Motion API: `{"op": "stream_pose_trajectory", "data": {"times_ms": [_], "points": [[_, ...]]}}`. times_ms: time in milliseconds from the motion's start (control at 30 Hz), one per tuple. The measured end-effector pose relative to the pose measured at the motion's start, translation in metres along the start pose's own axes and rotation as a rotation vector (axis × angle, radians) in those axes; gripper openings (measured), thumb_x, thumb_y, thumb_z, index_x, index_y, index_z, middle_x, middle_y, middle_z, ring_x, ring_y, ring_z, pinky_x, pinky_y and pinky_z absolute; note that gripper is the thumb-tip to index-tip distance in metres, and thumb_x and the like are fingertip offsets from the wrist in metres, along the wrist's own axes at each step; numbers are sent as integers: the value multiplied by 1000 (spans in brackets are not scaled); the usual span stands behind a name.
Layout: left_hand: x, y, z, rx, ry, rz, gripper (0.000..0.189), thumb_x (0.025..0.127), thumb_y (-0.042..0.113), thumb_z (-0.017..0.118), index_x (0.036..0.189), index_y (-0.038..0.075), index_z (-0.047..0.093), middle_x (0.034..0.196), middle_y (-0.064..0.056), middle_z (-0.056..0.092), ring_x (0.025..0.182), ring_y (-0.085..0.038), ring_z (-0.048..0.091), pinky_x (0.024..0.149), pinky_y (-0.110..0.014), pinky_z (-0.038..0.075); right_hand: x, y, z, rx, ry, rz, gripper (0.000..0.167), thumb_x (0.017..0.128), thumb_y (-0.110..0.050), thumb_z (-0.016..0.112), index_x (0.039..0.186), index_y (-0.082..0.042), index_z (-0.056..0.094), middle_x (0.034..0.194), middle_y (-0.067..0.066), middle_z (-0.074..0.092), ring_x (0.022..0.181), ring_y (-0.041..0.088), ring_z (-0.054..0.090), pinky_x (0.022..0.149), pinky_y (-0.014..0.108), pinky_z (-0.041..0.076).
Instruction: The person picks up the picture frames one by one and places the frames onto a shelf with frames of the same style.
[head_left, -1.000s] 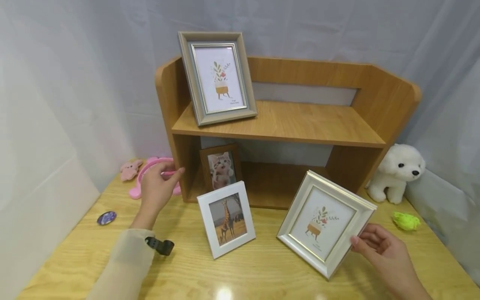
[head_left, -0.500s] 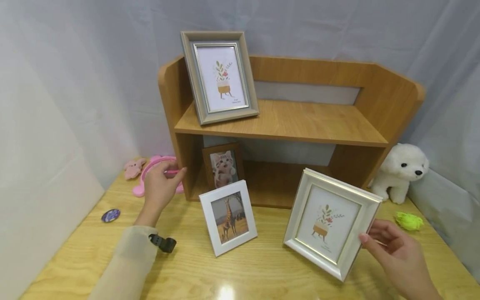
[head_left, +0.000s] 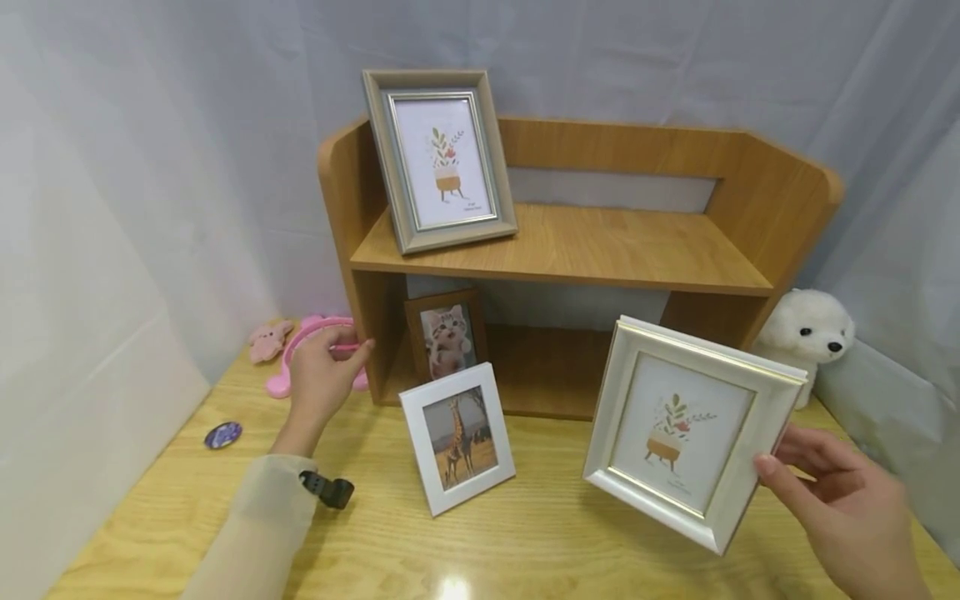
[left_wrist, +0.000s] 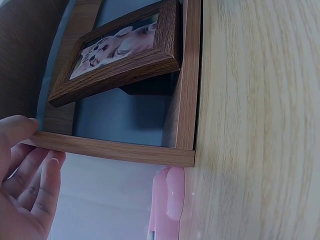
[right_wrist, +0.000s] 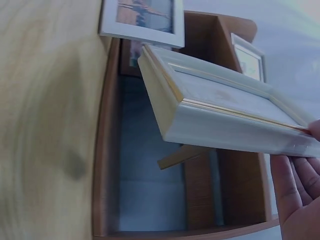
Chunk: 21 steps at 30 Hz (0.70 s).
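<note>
Cream picture frame [head_left: 690,433] hangs tilted above the table [head_left: 525,542], pinched at its edge by our right hand [head_left: 847,508], as our left hand [head_left: 322,367] grips the left side of the wooden shelf [head_left: 622,250]; a giraffe frame [head_left: 459,439] stands between, a white plush dog [head_left: 810,333] beyond.

Seeing a smooth, satiny sheen and shiny gold trim [head_left: 656,492] on the cream frame [head_left: 690,429]; spotting smooth, low-sheen white on the giraffe frame [head_left: 457,440]. Picking out coarse, dark wood grain on the kitten frame [left_wrist: 120,75], finer grain on the shelf unit [head_left: 600,246]. Catching glare off the glossy wooden table [head_left: 540,533]! Noticing shiny plastic on the looped pink item [left_wrist: 172,200], fluffy plush on the toy dog [head_left: 804,329].
</note>
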<state>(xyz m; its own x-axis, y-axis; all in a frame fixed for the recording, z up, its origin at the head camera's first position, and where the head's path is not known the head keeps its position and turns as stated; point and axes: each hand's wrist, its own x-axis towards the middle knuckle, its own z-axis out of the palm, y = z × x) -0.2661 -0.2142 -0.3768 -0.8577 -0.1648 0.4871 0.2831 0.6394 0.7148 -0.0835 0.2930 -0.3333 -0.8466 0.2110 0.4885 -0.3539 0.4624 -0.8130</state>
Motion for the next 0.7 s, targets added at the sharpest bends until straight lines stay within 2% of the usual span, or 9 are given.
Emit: {"op": "stream_pose_trajectory", "data": {"times_ms": [167,333,400,467,600,667,700], "points": [[1,-1,1,-2,9,5,25,88,19,76,107,2,71,102,-14,72,84,-28,72,66,-33,61,4,-5,-5,210,29,-30,31,81,22,65,109,9,65,94,1,74,84,8,70,68,15,56],[1,-1,1,-5,20,19,24,87,16,77,104,1,71,102,-15,72,83,-29,72,65,-33,60,8,-9,-9,408,40,-98,34,79,30,58,110,17,61,95,8,74,86,12,70,69,18,57],[1,-1,2,-3,19,23,23,87,16,77,104,1,71,102,-15,72,82,-30,72,65,-33,61,10,-10,-12,498,32,-147,35,79,33,55,112,21,58,98,12,73,88,15,70,71,19,57],[1,-1,2,-3,18,23,24,88,17,77,104,1,71,101,-16,72,82,-30,72,65,-34,61,12,-13,-15,536,25,-189,35,81,32,54,114,22,56,99,13,73,89,16,70,72,19,57],[0,-1,2,0,17,19,25,88,19,76,105,1,71,100,-16,72,82,-30,72,66,-36,61,19,-16,-18,739,0,-322,34,82,32,51,116,26,52,101,21,71,89,22,71,75,23,58],[0,-1,1,4,17,19,26,88,19,76,106,1,71,100,-15,72,82,-29,72,66,-36,61,23,-17,-19,796,-3,-377,34,82,31,53,116,26,52,101,23,71,88,23,71,75,23,58],[0,-1,1,7,17,19,26,88,20,76,106,1,71,101,-15,72,82,-29,72,66,-36,61,24,-19,-20,789,4,-397,34,83,30,54,116,26,52,102,23,71,87,22,71,75,22,58]]}}
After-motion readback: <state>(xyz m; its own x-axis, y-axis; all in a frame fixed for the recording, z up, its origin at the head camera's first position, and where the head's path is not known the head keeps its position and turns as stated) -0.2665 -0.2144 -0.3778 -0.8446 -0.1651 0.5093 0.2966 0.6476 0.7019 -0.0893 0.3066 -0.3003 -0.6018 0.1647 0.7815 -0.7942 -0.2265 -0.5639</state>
